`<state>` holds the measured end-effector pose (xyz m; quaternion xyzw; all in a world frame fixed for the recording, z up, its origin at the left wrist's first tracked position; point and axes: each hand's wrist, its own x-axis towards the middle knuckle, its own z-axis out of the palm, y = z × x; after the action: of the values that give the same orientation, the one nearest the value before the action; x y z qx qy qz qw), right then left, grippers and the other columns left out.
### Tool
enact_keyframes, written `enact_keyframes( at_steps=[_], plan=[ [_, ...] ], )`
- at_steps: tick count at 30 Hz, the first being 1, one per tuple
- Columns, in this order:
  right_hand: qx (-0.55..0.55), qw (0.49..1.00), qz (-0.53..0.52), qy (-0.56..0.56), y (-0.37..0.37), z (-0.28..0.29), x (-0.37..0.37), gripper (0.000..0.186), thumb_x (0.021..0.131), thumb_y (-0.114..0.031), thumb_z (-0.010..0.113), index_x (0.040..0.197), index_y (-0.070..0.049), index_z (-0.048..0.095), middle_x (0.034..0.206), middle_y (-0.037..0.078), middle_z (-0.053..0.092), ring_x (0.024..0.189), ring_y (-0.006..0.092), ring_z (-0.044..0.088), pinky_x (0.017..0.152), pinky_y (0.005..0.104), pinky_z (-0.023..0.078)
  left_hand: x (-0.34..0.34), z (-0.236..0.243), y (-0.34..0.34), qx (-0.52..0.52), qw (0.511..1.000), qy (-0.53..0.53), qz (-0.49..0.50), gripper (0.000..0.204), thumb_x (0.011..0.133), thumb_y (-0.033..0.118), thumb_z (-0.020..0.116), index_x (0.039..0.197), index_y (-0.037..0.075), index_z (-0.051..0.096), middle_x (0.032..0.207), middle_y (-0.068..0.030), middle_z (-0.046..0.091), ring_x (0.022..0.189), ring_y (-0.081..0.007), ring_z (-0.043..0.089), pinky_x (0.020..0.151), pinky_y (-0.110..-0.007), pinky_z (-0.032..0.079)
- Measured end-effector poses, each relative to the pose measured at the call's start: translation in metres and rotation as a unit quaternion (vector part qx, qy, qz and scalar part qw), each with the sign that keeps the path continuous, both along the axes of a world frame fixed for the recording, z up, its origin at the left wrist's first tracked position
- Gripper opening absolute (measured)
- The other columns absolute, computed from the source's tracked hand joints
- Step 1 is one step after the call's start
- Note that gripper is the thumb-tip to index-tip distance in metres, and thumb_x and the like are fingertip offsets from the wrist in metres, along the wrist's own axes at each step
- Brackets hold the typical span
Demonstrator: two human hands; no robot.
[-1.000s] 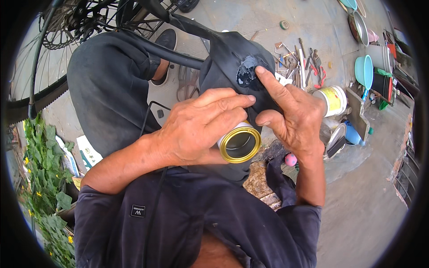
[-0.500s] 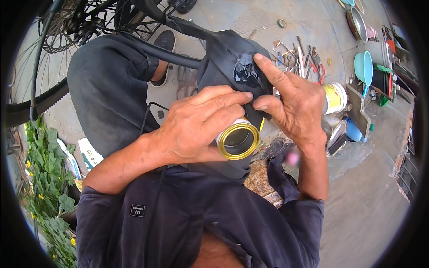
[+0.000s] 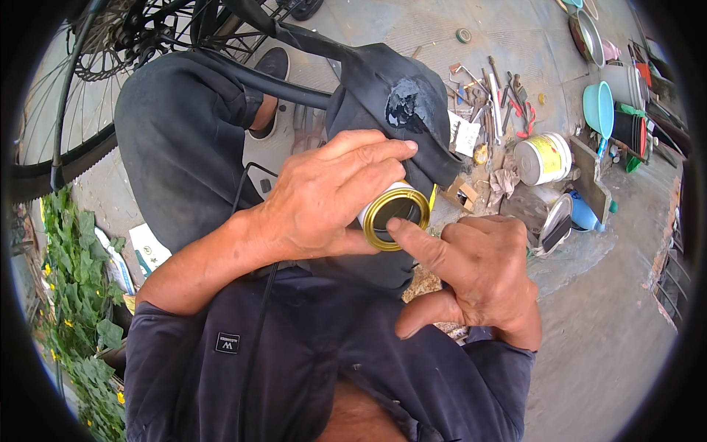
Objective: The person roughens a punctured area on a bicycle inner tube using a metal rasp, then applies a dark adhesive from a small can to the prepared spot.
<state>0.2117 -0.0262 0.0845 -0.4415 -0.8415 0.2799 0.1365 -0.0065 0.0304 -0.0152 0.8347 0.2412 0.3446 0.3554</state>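
My left hand (image 3: 331, 191) is wrapped round a small open tin can (image 3: 398, 205) with a gold rim, its mouth tilted up toward me. The index finger of my right hand (image 3: 479, 269) points into the can's mouth; the thumb is spread apart and the other fingers are curled with nothing in them. Just beyond the hands, a flattened black rubber inner tube (image 3: 368, 74) lies over my knee. On its surface is a wet, shiny smear (image 3: 407, 104) of glue-like stuff. My left fingertips lie close to the tube's near edge; whether they press it I cannot tell.
A bicycle wheel (image 3: 62, 166) stands at the left. Several hand tools (image 3: 493, 96) lie on the ground ahead, near a white tub (image 3: 543, 158) with a yellow label. A turquoise basin (image 3: 598, 110) and buckets are at the right. Leafy plants (image 3: 74, 295) grow at the left.
My right hand has left the smear on the tube and come back toward me, its index finger now at the can's mouth. My left hand still holds the can.
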Motion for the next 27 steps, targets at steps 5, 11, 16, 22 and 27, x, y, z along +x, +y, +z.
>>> enact_keyframes(
  at_steps=[5,11,16,22,27],
  plan=[
    [-0.007,0.997,-0.003,-0.083,-0.001,-0.005,-0.007,0.087,0.065,-0.071,0.073,0.125,-0.007,0.07,0.058,0.002,0.043,0.048,0.0216,0.05,0.047,0.0366,0.041,0.0,0.003,-0.001,-0.001,1.0,0.009,0.003,0.061,0.063,0.023,0.093,0.111,0.0,0.064,0.127,-0.016,0.069,0.106,-0.0361,0.067,0.086,-0.041,0.059],
    [-0.039,0.998,-0.036,0.037,0.0,-0.003,0.007,0.093,0.072,-0.085,0.056,0.118,-0.007,0.075,0.054,0.0,0.041,0.045,0.0166,0.047,0.045,0.0326,0.034,-0.001,0.001,-0.002,-0.01,1.0,0.011,0.001,0.062,0.062,0.023,0.094,0.112,0.0,0.064,0.128,-0.0149,0.069,0.108,-0.0352,0.067,0.086,-0.04,0.058],
    [-0.075,0.965,-0.212,0.133,0.01,-0.013,0.01,0.094,0.088,-0.085,0.041,0.121,-0.004,0.075,0.053,-0.005,0.041,0.048,0.0066,0.041,0.047,0.0282,0.028,0.0,0.002,-0.001,-0.005,1.0,0.012,0.002,0.061,0.062,0.022,0.094,0.111,0.0,0.064,0.126,-0.0153,0.069,0.107,-0.0347,0.068,0.086,-0.04,0.058],
    [-0.016,0.97,-0.229,0.082,0.036,-0.055,0.021,0.08,0.093,-0.072,0.052,0.132,-0.004,0.07,0.059,0.001,0.05,0.052,0.0105,0.044,0.051,0.0291,0.035,0.003,0.003,-0.001,-0.009,1.0,0.009,0.006,0.056,0.064,0.021,0.094,0.108,0.001,0.065,0.124,-0.0159,0.07,0.105,-0.034,0.069,0.086,-0.04,0.058],
    [0.079,0.985,-0.155,-0.018,0.03,-0.059,0.031,0.074,0.078,-0.063,0.073,0.132,-0.012,0.07,0.059,0.005,0.053,0.051,0.0225,0.054,0.049,0.0364,0.044,0.003,0.005,-0.001,-0.021,1.0,0.005,0.015,0.052,0.066,0.021,0.094,0.104,0.001,0.065,0.123,-0.0162,0.071,0.105,-0.0336,0.069,0.086,-0.04,0.058]
  ],
)
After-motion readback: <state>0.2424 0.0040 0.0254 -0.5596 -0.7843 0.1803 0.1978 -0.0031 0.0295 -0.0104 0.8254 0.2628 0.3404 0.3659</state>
